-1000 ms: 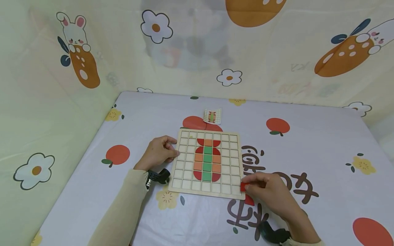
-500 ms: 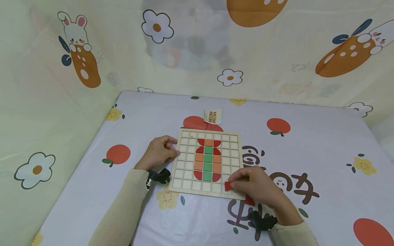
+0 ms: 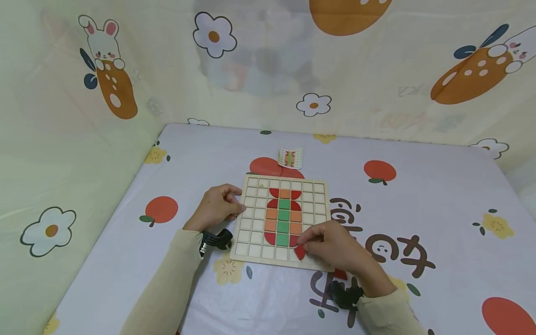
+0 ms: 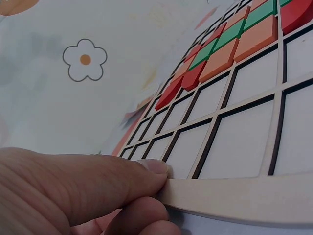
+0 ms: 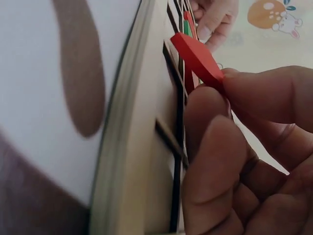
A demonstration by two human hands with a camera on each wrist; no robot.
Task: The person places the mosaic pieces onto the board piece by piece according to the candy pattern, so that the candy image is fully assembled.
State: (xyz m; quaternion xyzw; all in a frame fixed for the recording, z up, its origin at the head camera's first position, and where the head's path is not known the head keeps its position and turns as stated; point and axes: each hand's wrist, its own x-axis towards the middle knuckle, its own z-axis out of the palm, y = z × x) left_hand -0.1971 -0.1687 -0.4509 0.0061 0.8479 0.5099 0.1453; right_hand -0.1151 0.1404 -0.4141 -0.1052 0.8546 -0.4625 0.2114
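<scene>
A wooden grid board (image 3: 254, 237) lies on the table, with red, orange and green tiles set in its middle columns. My left hand (image 3: 215, 204) pinches the board's left edge; in the left wrist view its thumb (image 4: 151, 169) lies on the rim, with curled fingers below. Over the lower right of the grid, my right hand (image 3: 335, 242) pinches a small red tile (image 3: 299, 252) between thumb and fingertips. The tile is tilted, just below the lower right red tile of the pattern. In the right wrist view this red tile (image 5: 198, 56) sticks out beyond the fingertips.
A small picture card (image 3: 290, 158) with a similar pattern lies behind the board. Another red piece (image 3: 340, 274) shows by the board's lower right corner, partly covered by the right forearm's side. The printed tablecloth (image 3: 201, 153) meets a hanging patterned curtain (image 3: 268, 111).
My right hand has moved left from the board's lower right corner across the grid, carrying the red tile, which has turned. My left hand stays at the board's edge.
</scene>
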